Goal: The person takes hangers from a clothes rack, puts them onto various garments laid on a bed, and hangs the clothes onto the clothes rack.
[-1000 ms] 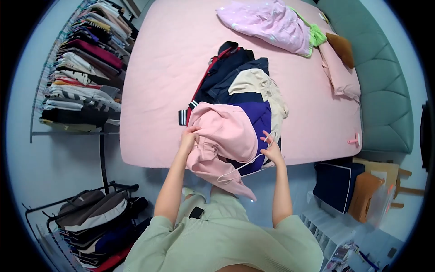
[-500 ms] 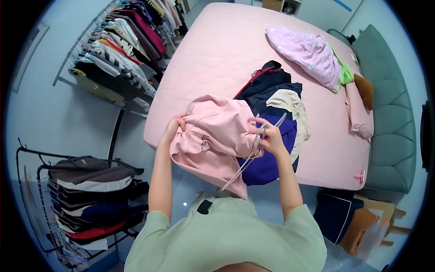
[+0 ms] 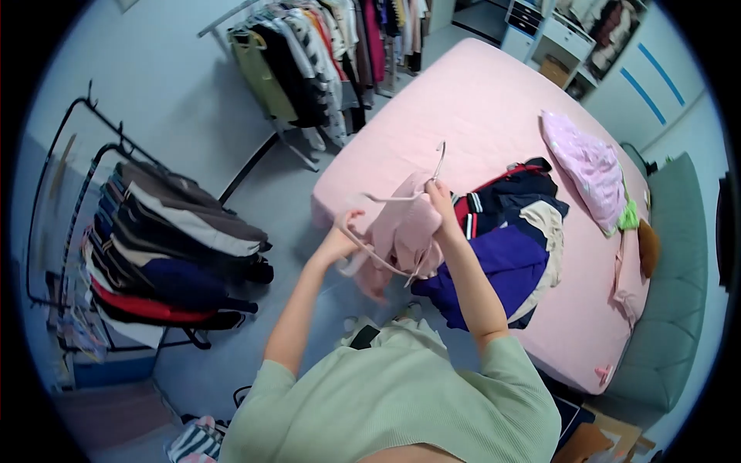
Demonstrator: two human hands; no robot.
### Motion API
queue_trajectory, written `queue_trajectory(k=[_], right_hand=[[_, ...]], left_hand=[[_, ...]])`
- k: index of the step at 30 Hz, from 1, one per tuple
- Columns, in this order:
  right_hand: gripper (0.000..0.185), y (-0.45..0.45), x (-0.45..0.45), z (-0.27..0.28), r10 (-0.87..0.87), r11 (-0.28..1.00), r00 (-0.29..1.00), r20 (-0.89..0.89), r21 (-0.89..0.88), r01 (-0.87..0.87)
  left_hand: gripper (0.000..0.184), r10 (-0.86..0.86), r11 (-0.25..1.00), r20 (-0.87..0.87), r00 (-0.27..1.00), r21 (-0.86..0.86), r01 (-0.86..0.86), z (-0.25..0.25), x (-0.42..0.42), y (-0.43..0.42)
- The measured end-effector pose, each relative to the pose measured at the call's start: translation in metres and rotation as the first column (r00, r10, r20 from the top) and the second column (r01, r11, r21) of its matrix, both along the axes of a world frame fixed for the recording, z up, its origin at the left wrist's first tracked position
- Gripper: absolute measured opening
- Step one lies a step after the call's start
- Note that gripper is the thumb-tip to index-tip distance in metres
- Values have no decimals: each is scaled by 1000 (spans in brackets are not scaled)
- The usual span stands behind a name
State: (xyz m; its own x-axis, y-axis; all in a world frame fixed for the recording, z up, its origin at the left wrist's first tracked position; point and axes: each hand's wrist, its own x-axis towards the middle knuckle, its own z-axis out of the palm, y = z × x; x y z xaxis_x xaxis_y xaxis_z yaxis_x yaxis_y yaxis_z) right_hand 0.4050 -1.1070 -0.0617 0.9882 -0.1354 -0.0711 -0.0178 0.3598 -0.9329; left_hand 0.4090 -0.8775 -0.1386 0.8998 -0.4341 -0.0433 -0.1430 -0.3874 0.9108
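A pink garment (image 3: 407, 224) hangs bunched between my hands above the near left edge of the bed, on a pale clothes hanger (image 3: 380, 255) whose hook points up. My right hand (image 3: 441, 207) is closed round the garment's upper part and the hanger just below the hook. On the other side, my left hand (image 3: 336, 241) is closed at the hanger's curved bar, its thumb side up. Beyond my right forearm lies a purple garment (image 3: 494, 262), overlapping a cream one (image 3: 546, 224) and dark clothes (image 3: 513, 193) with red and white trim.
The pink-sheeted bed (image 3: 432, 100) reaches away to a green padded headboard (image 3: 656, 309). A lilac blanket (image 3: 584, 166) lies on its far side. At left stands a black rack (image 3: 65, 166) of folded-over trousers; behind it, a second rack (image 3: 224, 23) holds shirts.
The view has swung left. The pink garment, spread out flat before, is now gathered narrow and turned, with the hanger's hook pointing up by my right hand.
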Motion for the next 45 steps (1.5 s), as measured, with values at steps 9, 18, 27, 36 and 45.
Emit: queue_trajectory(k=[9, 18, 27, 36, 45], right_hand=[[24, 142, 3, 24, 248, 968, 963, -107, 67, -242], [21, 234, -40, 39, 397, 917, 910, -121, 91, -388], [22, 272, -35, 21, 534, 831, 836, -124, 258, -492], [13, 308, -10, 44, 755, 655, 655, 31, -5, -755], [20, 345, 20, 60, 751, 660, 651, -108, 111, -743]], left_hand=[[73, 245, 943, -209, 947, 278, -183, 20, -92, 96], [47, 451, 882, 245, 858, 28, -471, -34, -117, 143], [21, 791, 433, -271, 548, -385, -815, -115, -143, 221], [24, 987, 43, 159, 0, -271, -962, -66, -189, 315], [37, 887, 188, 420, 194, 55, -981, -11, -220, 266]])
